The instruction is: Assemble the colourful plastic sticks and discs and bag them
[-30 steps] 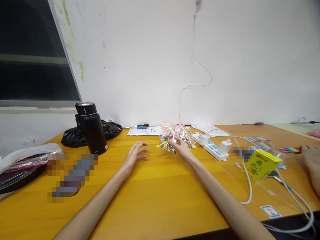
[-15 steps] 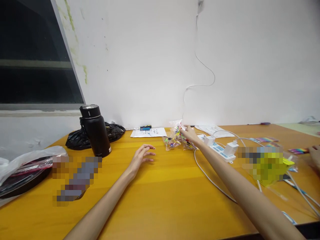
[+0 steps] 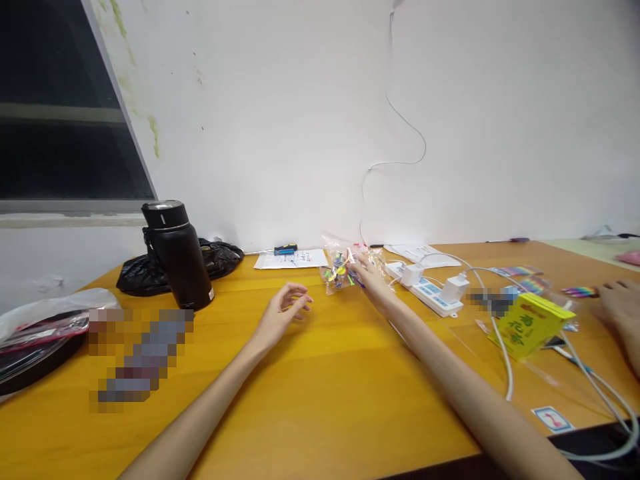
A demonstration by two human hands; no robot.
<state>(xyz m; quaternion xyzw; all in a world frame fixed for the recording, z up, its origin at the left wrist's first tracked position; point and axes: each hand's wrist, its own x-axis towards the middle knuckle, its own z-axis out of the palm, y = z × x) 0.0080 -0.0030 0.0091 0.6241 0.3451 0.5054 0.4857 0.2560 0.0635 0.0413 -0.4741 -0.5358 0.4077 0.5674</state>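
Observation:
At the far side of the table, clear plastic bags (image 3: pixel 336 270) of small colourful pieces lie in a crinkled heap. My right hand (image 3: pixel 367 272) reaches to them with its fingers closed on a bag; its fingertips are partly lost in the shiny film. The pieces are too small to name. To the left and nearer, my left hand (image 3: pixel 284 312) hovers over the bare wood, holding nothing, with loosely bent fingers apart.
Left stand a black thermos (image 3: pixel 184 267) and a black plastic bag (image 3: pixel 137 275). A screwdriver (image 3: pixel 285 250) lies on a paper (image 3: pixel 300 259) behind. Right are a white power strip (image 3: pixel 433 297), looping cables, a yellow box (image 3: pixel 535 327) and another person's hand (image 3: pixel 620 313).
My right hand has shifted a bag slightly leftward and lower over the heap. My left hand's fingers have curled in a little. The whole view has turned slightly right.

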